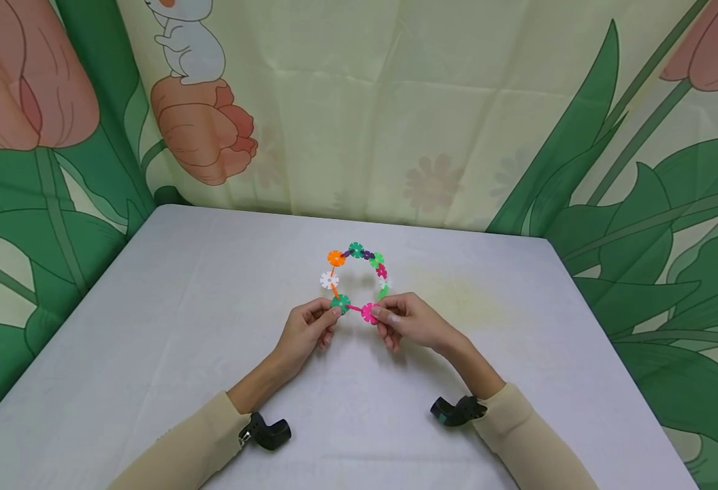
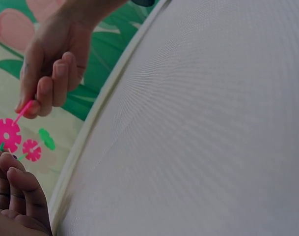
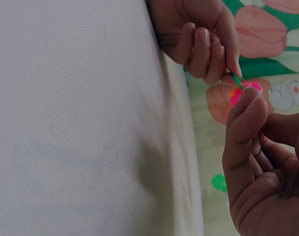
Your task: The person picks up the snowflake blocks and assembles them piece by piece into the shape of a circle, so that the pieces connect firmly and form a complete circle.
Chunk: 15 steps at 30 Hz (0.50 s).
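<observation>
A ring of interlocking snowflake discs (image 1: 335,258) hangs between my two hands over the table, in white, orange, green, purple, red and pink. My left hand (image 1: 297,333) pinches a dark green disc (image 1: 339,302) at the ring's near left between thumb and fingers. At the near right my right hand (image 1: 420,321) pinches a bright pink disc (image 1: 367,312). One edge-on pink disc (image 1: 354,308) links these two. In the left wrist view, a pink disc (image 2: 6,133) shows beside the left fingers. The right wrist view shows the right hand (image 3: 262,182) hiding much of the ring.
A white-covered table (image 1: 181,306) lies under both hands. Behind it hangs a curtain (image 1: 346,136) printed with tulips and a rabbit. Black wrist cameras sit on the left cuff (image 1: 267,432) and right cuff (image 1: 457,411).
</observation>
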Available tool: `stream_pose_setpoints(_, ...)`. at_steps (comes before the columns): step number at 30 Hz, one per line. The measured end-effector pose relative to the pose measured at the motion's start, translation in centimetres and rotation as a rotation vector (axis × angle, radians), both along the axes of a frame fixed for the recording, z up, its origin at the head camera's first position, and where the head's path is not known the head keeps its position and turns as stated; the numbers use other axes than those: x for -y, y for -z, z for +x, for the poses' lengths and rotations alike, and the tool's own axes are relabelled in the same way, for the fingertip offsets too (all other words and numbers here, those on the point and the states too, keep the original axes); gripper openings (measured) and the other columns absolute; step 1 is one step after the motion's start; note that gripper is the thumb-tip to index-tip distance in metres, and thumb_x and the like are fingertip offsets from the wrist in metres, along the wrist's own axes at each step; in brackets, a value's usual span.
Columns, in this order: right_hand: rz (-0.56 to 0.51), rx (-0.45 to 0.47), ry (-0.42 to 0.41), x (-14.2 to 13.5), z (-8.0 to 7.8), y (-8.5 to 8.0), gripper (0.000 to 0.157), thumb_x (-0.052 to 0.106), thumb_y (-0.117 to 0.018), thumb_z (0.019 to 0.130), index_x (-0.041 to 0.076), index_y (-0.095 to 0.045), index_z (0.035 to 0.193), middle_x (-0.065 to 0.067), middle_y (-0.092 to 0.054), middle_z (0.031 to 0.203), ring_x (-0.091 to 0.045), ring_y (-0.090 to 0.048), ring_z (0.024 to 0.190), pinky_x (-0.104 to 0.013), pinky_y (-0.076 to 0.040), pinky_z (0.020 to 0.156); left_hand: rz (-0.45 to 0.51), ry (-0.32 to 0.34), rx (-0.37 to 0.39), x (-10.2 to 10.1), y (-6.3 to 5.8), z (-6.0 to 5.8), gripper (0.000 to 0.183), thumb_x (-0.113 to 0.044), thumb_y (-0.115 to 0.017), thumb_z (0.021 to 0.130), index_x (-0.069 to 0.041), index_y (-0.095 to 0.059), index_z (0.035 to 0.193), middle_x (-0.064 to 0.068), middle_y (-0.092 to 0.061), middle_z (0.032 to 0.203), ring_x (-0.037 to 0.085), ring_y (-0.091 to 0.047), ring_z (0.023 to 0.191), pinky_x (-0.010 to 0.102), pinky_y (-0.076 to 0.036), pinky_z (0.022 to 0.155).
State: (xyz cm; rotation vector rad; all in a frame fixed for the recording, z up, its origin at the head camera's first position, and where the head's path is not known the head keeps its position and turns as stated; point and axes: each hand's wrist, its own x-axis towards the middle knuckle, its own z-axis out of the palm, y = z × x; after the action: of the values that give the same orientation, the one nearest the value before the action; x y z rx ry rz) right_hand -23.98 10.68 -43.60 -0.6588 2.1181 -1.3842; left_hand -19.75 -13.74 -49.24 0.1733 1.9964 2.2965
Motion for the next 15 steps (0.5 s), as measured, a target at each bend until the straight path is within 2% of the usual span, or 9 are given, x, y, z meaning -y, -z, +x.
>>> stream_pose_setpoints(9, 0.029, 0.028, 0.022, 0.29, 0.10, 0.01, 0.037, 0.024, -0.059, 0.110, -0.012, -0.063, 0.104, -0.003, -0.065, 0.074, -0.015, -0.062, 0.058, -0.025, -0.056, 0.057, -0.013, 0.003, -0.008, 0.01, 0.00, -0.01, 0.032, -0.014, -0.064, 0.105, 0.017, -0.056, 0.109, -0.004, -0.053, 0.072, 0.008, -0.049, 0.057, 0.019, -0.042, 0.051)
stream_pose_setpoints(15, 0.004, 0.022, 0.011, 0.22, 0.22, 0.06, 0.035, 0.019, -0.057, 0.110, -0.015, -0.062, 0.102, -0.002, -0.065, 0.070, -0.014, -0.061, 0.056, -0.026, -0.055, 0.055, -0.021, 0.007, -0.015, 0.04, 0.03, -0.08, 0.032, -0.015, -0.064, 0.105, 0.016, -0.058, 0.110, -0.003, -0.054, 0.073, 0.008, -0.049, 0.057, 0.019, -0.042, 0.051)
